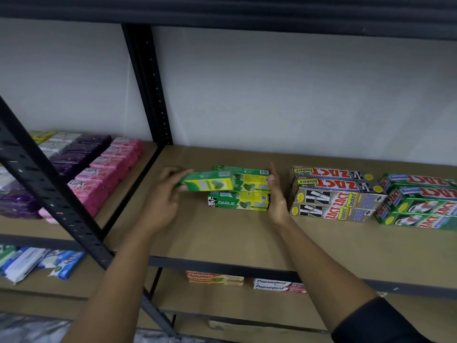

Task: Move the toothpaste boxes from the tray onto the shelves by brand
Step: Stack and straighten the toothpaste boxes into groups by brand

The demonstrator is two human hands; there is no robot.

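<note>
My left hand [163,196] grips a green and yellow Darlie toothpaste box [207,184] by its left end, held tilted just in front of the Darlie stack [241,200] on the brown shelf board [222,233]. My right hand [275,196] rests flat and upright against the right end of that stack, fingers straight, holding nothing. To the right stand grey Zact Smokers boxes [333,194] and green Zact boxes [420,201]. On the shelf below lie Colgate boxes [214,278] and Pepsodent boxes [278,285]. The tray is out of view.
A black slotted upright [150,85] and a diagonal black post [49,189] divide the shelving. Pink and purple soap packs [99,174] fill the left bay. Blue and white packets [37,263] lie on the lower left shelf. A black beam [247,11] runs overhead.
</note>
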